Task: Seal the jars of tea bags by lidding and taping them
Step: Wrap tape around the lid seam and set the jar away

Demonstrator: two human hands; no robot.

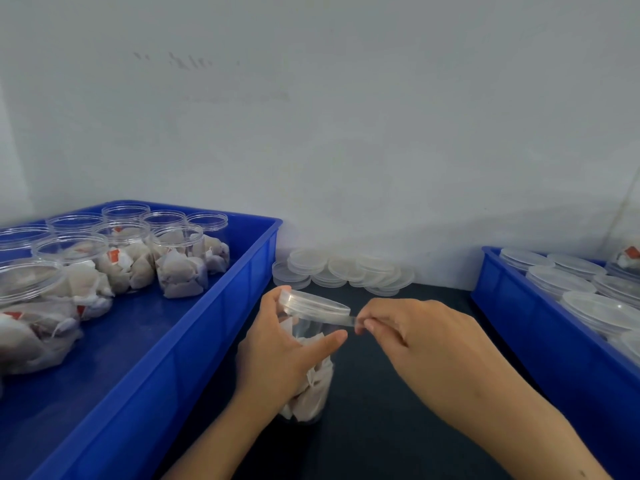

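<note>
Head view: soft, even, cool-tinted light; no hard glare.
Wide-angle lens is bowing the blue trays [242, 271] at the edges; the wall [346, 116] is reading flat grey-blue; faint shadows are falling on the dark counter [381, 427]; detail is smearing slightly throughout.

On the dark surface [381, 427] between two blue trays [214, 323], the left hand [277, 355] holds a lidded jar [311, 375] of tea bags while the right hand [415, 334] pinches a clear tape strip [348, 321] at the lid [313, 303].
</note>
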